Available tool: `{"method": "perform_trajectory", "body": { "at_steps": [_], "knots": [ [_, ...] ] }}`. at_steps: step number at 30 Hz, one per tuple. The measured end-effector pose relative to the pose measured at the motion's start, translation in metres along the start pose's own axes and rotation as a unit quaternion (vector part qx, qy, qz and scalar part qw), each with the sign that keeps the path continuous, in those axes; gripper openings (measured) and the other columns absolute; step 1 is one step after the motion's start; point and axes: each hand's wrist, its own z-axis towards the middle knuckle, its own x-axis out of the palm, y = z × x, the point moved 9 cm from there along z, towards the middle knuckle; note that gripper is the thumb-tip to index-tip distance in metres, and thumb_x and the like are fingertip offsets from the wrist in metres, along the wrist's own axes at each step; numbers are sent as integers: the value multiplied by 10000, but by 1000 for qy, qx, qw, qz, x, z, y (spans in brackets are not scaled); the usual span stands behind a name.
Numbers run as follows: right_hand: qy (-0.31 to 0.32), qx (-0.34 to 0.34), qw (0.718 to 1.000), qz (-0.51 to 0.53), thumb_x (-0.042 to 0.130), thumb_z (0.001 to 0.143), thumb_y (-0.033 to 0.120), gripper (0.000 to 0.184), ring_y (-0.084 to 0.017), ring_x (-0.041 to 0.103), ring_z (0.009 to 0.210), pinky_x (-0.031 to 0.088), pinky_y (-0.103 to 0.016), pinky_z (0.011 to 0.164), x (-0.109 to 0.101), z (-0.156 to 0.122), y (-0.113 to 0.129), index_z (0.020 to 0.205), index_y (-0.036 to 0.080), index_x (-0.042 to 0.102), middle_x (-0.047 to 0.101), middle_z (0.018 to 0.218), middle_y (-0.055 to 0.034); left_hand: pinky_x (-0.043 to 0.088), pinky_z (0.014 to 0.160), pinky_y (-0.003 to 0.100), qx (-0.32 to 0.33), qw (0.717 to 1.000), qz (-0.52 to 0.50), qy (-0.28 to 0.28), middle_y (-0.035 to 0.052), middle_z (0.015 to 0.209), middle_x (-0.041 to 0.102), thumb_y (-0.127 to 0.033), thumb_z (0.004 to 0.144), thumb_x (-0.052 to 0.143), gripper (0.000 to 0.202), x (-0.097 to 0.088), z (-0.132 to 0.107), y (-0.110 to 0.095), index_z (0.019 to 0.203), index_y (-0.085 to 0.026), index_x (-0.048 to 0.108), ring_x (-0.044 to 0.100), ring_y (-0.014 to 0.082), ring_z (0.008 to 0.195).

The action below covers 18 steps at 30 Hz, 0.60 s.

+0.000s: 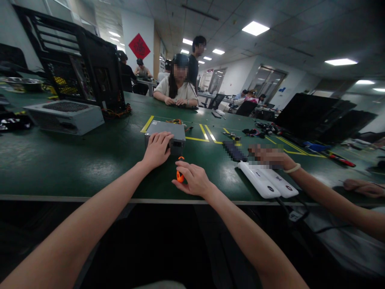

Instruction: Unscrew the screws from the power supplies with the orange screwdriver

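Note:
A grey metal computer power supply sits on the green table in front of me, its socket side facing my way. My left hand is closed over its near left part, fingers across the top. Between the thumb and fingers of my right hand is a screwdriver with an orange and black handle. It points away from me toward the power supply's near face; whether the tip touches a screw cannot be made out. Coloured cables lie behind the power supply.
At left stand an open black computer case and another power supply. To the right, a co-worker's hand is over two white devices beside a dark phone-like slab. Another person sits opposite.

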Motion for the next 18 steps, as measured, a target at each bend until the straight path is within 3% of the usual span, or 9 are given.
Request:
{"method": "perform_trajectory", "body": {
  "at_steps": [8, 13, 18],
  "knots": [
    [34, -26, 998, -41, 501, 833, 358, 328, -177, 614, 802, 484, -269, 647, 3, 3, 6, 1082, 144, 521, 608, 1056, -133, 217, 1044, 439, 6, 1000, 3, -8, 93, 1297, 465, -178, 769, 459, 473, 0, 0, -1, 1241, -191, 428, 383, 253, 1214],
    [-3, -14, 999, -29, 511, 827, 378, 289, -160, 620, 726, 481, -255, 601, -1, 2, 3, 983, 135, 521, 640, 1009, -123, 224, 1043, 429, 6, 1000, 14, -6, 91, 1294, 465, -177, 767, 463, 477, 0, 0, 0, 1242, -185, 426, 383, 250, 1211],
    [8, 5, 1000, 7, 487, 830, 383, 339, -189, 623, 853, 500, -267, 655, -1, 1, 0, 1047, 122, 488, 617, 1036, -148, 225, 1042, 427, 7, 1000, 22, -6, 87, 1296, 464, -176, 765, 466, 474, 1, 0, 0, 1237, -185, 427, 382, 250, 1212]
  ]
}}
